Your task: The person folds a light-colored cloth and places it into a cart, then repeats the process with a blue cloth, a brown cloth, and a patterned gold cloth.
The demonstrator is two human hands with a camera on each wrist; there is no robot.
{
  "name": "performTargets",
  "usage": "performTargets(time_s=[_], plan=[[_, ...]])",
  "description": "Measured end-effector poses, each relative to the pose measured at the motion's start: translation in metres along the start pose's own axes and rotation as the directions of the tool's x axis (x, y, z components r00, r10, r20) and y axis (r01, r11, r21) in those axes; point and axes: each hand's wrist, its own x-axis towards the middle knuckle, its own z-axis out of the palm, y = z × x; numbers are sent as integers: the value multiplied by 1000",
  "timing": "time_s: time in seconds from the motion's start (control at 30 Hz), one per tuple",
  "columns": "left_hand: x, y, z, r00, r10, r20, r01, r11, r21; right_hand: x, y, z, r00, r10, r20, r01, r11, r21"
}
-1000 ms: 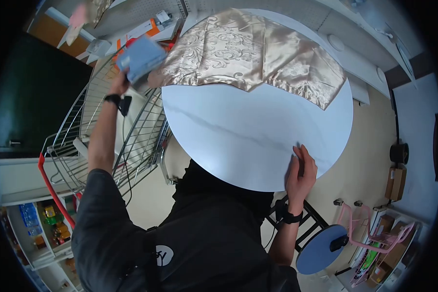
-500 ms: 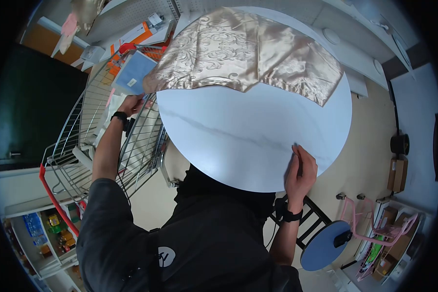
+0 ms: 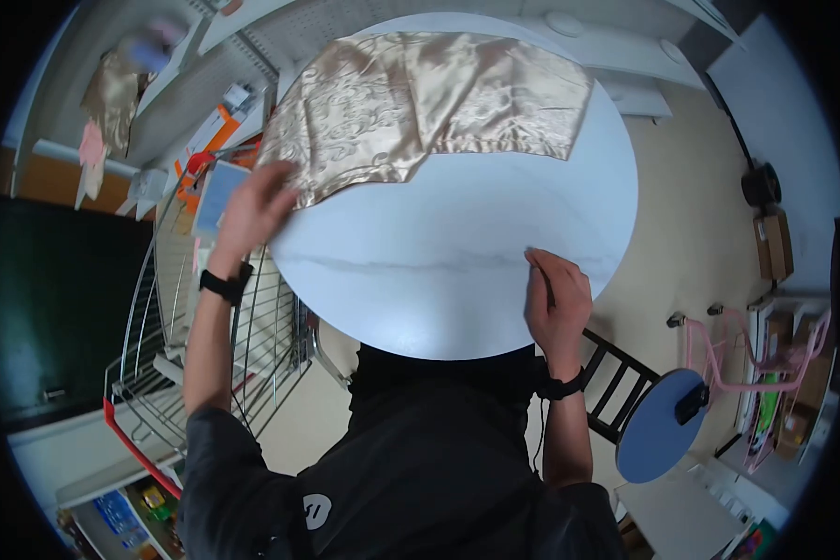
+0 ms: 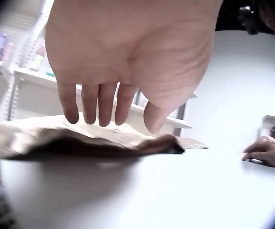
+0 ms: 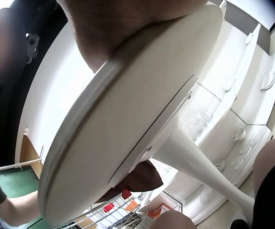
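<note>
A champagne-coloured satin cloth (image 3: pixel 364 121) with a raised scroll pattern lies spread over the far half of the round white table (image 3: pixel 439 280). At the cloth's left edge is my left hand (image 3: pixel 250 210), its fingers reaching over the material. In the left wrist view, that hand's fingers (image 4: pixel 106 105) extend downward, spread a little, above the rumpled cloth (image 4: pixel 80 136); nothing is in the palm. My right hand (image 3: pixel 560 303) rests on the table's near right edge with relaxed fingers. A flat light-blue package (image 3: pixel 217 198) leans inside the cart, partly behind my left hand.
A wire shopping cart with a red handle (image 3: pixel 140 457) stands against the table's left side. To the right are a stool with a round blue seat (image 3: pixel 661 434) and a pink metal frame (image 3: pixel 705 359). White shelves (image 3: pixel 616 51) run behind the table.
My left hand carried the blue package over the cart, released it there, then moved right and up to the cloth's left edge. My right hand stays at the table edge. The head view has turned.
</note>
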Motion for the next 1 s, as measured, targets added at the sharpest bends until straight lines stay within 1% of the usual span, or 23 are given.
performTargets(time_s=[0.03, 0.07, 0.13, 0.17, 0.23, 0.27, 0.33, 0.37, 0.47, 0.5, 0.6, 0.63, 0.67, 0.73, 0.77, 0.8, 0.83, 0.87, 0.93, 0.97, 1.0], plan=[[2, 21, 12, 993, 97, 65, -96, 995, -23, -1, 1, 0, 1000, 2, 0, -2, 1000, 9], [2, 48, 20, 984, 152, 94, -158, 986, 59, -1, 2, -1, 1000, -2, 7, 2, 1000, 7], [9, 73, 42, 974, 224, 35, -226, 943, 245, -1, 2, -4, 1000, -11, 25, 11, 1000, 10], [16, 70, 49, 968, 249, 25, -247, 936, 253, 1, 1, -9, 997, -7, 79, 7, 1000, 4], [38, 71, 57, 953, 304, -6, -291, 916, 275, 9, 5, -21, 977, 24, 214, -52, 991, 122], [44, 73, 57, 970, 239, 41, -240, 926, 293, 15, 9, -28, 960, 31, 277, -84, 980, 180], [54, 93, 49, 987, 104, 125, -141, 930, 339, 35, 20, -42, 923, 25, 385, -76, 990, 117], [56, 92, 54, 978, 208, 14, -203, 937, 284, 45, 23, -48, 898, 27, 440, -72, 994, 87], [49, 127, 39, 945, 283, -161, -254, 950, 182, 76, 16, -52, 930, -4, 368, 13, 1000, -22], [45, 139, 33, 920, 319, -225, -291, 945, 149, 85, 8, -52, 914, 0, 406, 15, 999, -33], [24, 181, 15, 920, 279, -276, -282, 959, 29, 88, -11, -34, 925, -205, 321, 198, 979, 56], [16, 189, 14, 914, 284, -290, -305, 952, -29, 85, -19, -25, 919, -220, 328, 200, 975, 93], [8, 200, 14, 907, 285, -310, -329, 939, -99, 82, -27, -14, 929, -229, 292, 207, 973, 104], [-4, 217, 16, 880, 363, -306, -427, 886, -179, 78, -41, 8, 945, -246, 217, 223, 967, 123], [-7, 220, 19, 868, 403, -289, -467, 860, -203, 79, -48, 10, 963, -196, 183, 167, 973, 162], [-10, 218, 21, 856, 440, -271, -502, 834, -231, 81, -45, 14, 963, -217, 157, 207, 975, 79], [-12, 211, 23, 837, 491, -241, -534, 828, -169, 87, -33, 17, 961, -242, 133, 245, 970, -7], [-17, 206, 21, 866, 467, -181, -492, 860, -134, 92, -22, 17, 957, -268, 113, 279, 956, -94], [-29, 195, 16, 913, 403, -66, -406, 912, -58, 99, -1, 2, 953, -293, 83, 301, 944, -131], [-32, 186, 16, 919, 394, -27, -394, 919, 9, 102, 7, -7, 950, -304, 70, 311, 939, -150], [-34, 173, 17, 917, 397, -42, -393, 916, 85, 106, 12, -15, 949, -314, 31, 315, 936, -156]])
